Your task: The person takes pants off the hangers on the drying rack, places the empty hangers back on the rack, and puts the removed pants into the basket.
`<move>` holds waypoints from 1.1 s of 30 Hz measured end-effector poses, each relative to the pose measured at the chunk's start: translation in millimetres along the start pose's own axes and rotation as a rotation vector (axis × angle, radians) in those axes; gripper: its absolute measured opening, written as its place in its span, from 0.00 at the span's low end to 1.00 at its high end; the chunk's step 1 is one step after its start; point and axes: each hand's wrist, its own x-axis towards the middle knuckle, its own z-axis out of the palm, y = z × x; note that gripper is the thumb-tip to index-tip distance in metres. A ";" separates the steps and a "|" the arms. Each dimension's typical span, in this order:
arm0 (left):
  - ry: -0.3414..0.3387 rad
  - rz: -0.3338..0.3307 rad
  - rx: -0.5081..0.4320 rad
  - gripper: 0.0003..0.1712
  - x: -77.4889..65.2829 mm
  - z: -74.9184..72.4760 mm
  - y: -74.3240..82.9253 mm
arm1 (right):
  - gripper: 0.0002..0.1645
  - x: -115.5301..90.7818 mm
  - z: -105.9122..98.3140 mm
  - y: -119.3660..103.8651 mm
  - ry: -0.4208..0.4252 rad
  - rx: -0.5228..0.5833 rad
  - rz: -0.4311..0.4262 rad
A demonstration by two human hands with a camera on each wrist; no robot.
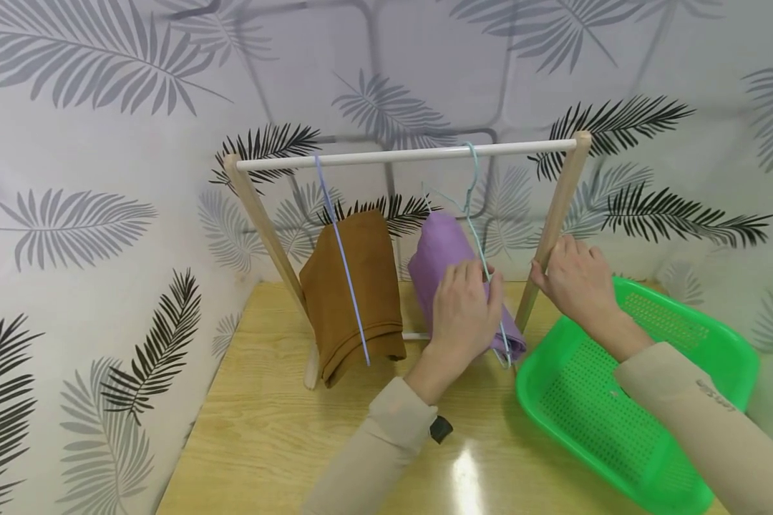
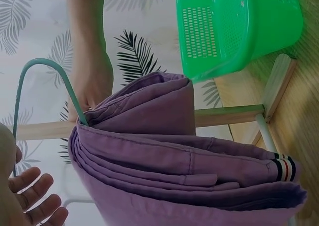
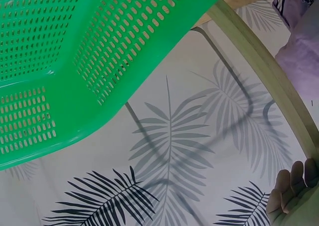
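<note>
Hanging folded, purple cloth (image 1: pixel 447 250) shows stripes (image 2: pixel 285 167) (left grip (image 1: pixel 462 307) loose, right grip (image 1: pixel 576 279) clasping post (image 1: pixel 559 204)).

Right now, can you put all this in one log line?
left hand: by purple garment | right hand: grips rack post | brown garment: on hanger | green basket: beside rack
</note>
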 end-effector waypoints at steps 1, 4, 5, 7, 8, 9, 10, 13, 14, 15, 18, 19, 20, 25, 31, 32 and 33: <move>0.005 0.003 0.010 0.15 -0.3 -1.0 -0.6 | 0.23 -0.1 0.0 0.0 0.002 0.001 0.000; 0.011 0.009 0.039 0.14 -1.3 -4.5 -1.9 | 0.22 -0.5 0.4 0.1 0.006 0.000 0.002; 0.010 0.010 0.045 0.14 -1.5 -5.6 -2.2 | 0.23 -0.6 0.7 0.2 0.007 -0.002 0.002; 0.008 0.012 0.065 0.15 -1.8 -7.7 -2.8 | 0.23 -0.9 0.9 0.4 0.007 -0.005 0.005; 0.006 0.014 0.079 0.16 -2.0 -8.9 -3.2 | 0.23 -1.1 1.0 0.6 0.008 -0.008 0.005; 0.004 0.013 0.086 0.16 -2.1 -9.9 -3.6 | 0.23 -1.1 1.0 0.8 0.006 -0.009 0.007; 0.003 0.013 0.101 0.16 -2.4 -11.2 -4.0 | 0.23 -1.2 1.0 0.9 0.004 -0.010 0.009; -0.007 0.009 0.128 0.16 -3.2 -14.6 -5.6 | 0.23 -1.4 0.9 0.6 -0.009 -0.012 0.017; -0.015 0.005 0.128 0.17 -3.7 -15.9 -6.2 | 0.23 -1.5 1.0 0.4 -0.015 -0.010 0.021; -0.023 0.001 0.126 0.17 -4.2 -17.1 -6.9 | 0.23 -1.5 1.1 0.3 -0.021 -0.009 0.024; -0.037 -0.007 0.116 0.18 -5.5 -20.3 -9.0 | 0.23 -1.8 1.7 -0.1 -0.034 -0.006 0.028; -0.038 -0.008 0.116 0.18 -6.0 -21.3 -9.7 | 0.23 -1.9 1.8 -0.2 -0.033 -0.006 0.027; -0.039 -0.010 0.116 0.18 -6.5 -22.2 -10.4 | 0.23 -2.0 1.9 -0.3 -0.031 -0.005 0.025; -0.017 -0.005 0.172 0.19 -8.0 -27.2 -12.1 | 0.22 -2.2 1.6 -1.1 -0.020 0.000 0.021; 0.020 0.026 0.278 0.17 -9.5 -31.7 -15.8 | 0.22 -1.2 0.8 -1.6 -0.033 0.007 0.033; 0.024 0.029 0.291 0.17 -10.0 -32.2 -16.7 | 0.22 -1.0 0.6 -1.5 -0.040 0.008 0.035; 0.030 0.028 0.301 0.17 -10.5 -32.5 -17.5 | 0.22 -0.9 0.5 -1.4 -0.048 0.010 0.037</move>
